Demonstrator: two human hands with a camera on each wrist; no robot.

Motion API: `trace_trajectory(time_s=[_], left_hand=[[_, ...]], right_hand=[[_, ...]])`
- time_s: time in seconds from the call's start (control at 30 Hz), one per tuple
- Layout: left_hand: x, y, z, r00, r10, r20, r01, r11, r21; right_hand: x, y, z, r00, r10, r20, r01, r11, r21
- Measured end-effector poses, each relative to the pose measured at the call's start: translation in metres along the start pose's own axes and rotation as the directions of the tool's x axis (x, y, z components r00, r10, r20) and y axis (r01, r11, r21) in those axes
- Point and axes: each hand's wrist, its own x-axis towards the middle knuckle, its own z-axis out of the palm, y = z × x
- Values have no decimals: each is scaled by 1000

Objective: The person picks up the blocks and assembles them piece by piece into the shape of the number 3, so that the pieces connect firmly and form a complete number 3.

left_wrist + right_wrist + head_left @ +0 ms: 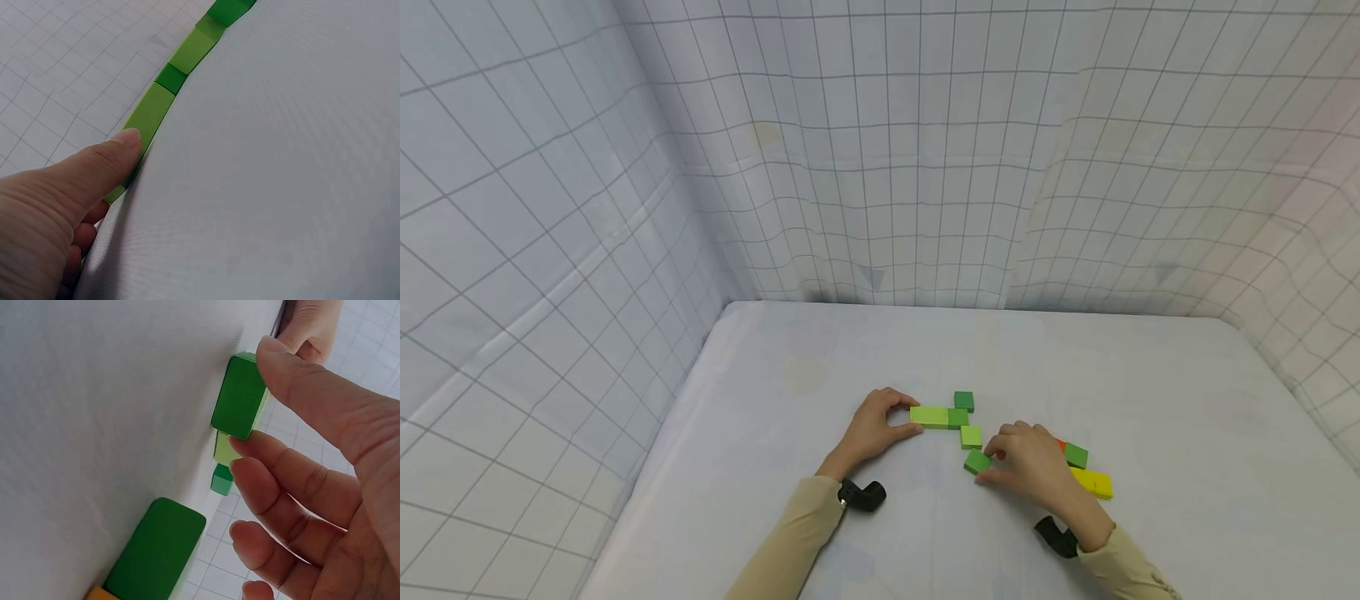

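My left hand [872,429] pinches the left end of a light green block [928,417], thumb on its near side, also seen in the left wrist view. Against that block's right end sits a green block [957,418]. Behind it is a darker green block [964,402], and in front a light green square block [971,437]. With thumb and index finger, my right hand [1026,461] pinches a tilted green block [977,462] near the corner of that square one. In the right wrist view, the pinched green block [239,397] shows between thumb and fingertip, other fingers loosely bent.
Right of and partly behind my right hand lie a red block [1060,445], a green block [1077,455] and yellow blocks [1093,482]. The white table [820,350] is bordered by hanging grid-patterned cloth [880,167] at the back and sides.
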Motion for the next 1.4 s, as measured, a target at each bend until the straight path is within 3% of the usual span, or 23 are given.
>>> trace_trajectory(time_s=[0.53, 1.07, 1.2, 1.4], left_hand=[[0, 0, 1, 1000, -15, 3, 15, 1000, 9], [3, -5, 0, 1000, 7, -1, -7, 1000, 11], [6, -7, -2, 1000, 14, -1, -14, 1000, 7], [10, -11, -4, 1000, 23, 5, -23, 1000, 10]], right_hand=[[1, 1, 3, 1000, -4, -17, 4, 1000, -11], [4, 2, 3, 1000, 1, -27, -1, 1000, 2], [5, 10, -3, 998, 31, -52, -27, 998, 60], [4, 32, -23, 987, 156, -42, -149, 980, 131]])
